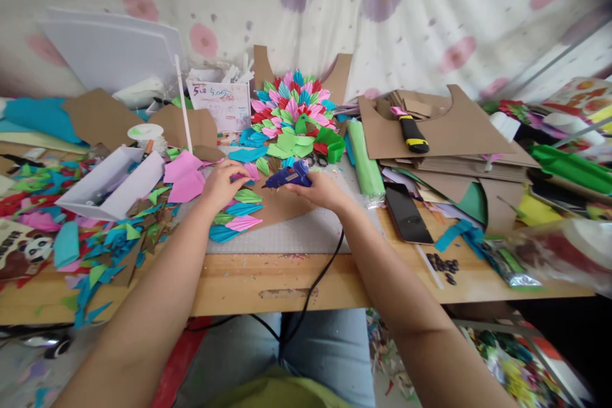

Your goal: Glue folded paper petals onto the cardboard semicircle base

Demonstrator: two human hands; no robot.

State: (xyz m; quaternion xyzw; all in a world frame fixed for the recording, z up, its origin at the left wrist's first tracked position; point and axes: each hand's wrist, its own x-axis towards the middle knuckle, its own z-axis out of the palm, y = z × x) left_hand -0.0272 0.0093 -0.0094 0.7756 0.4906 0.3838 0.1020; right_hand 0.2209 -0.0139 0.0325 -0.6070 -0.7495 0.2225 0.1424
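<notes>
A: We log the right hand (pixel 321 190) wrapped tight around a blue plastic hot-glue gun (pixel 289 176). Its long axis lies nearly level, nozzle pointing left toward the left hand (pixel 220 182).

B: Agreed. Its black power cord (pixel 319 280) drops from under the right wrist, over the front edge of the light wooden table (pixel 248 284). The left hand presses fingertips (pixel 245 173) on a pink folded paper petal (pixel 241 176), not gripping that we can tell.

A: Below it, a fan of teal, green and pink paper petals (pixel 238 213) lies on a brown cardboard piece (pixel 282 204), tips pointing right.

B: Writing: a white handwritten card (pixel 224 104) behind; we read red "5" marks, the rest unclear.

A: Room: a grey cutting mat (pixel 291 236) shows bare ground near the front edge. A white open paper box (pixel 111 183) crowds the left, a black phone (pixel 407 213) lies to the right.
</notes>
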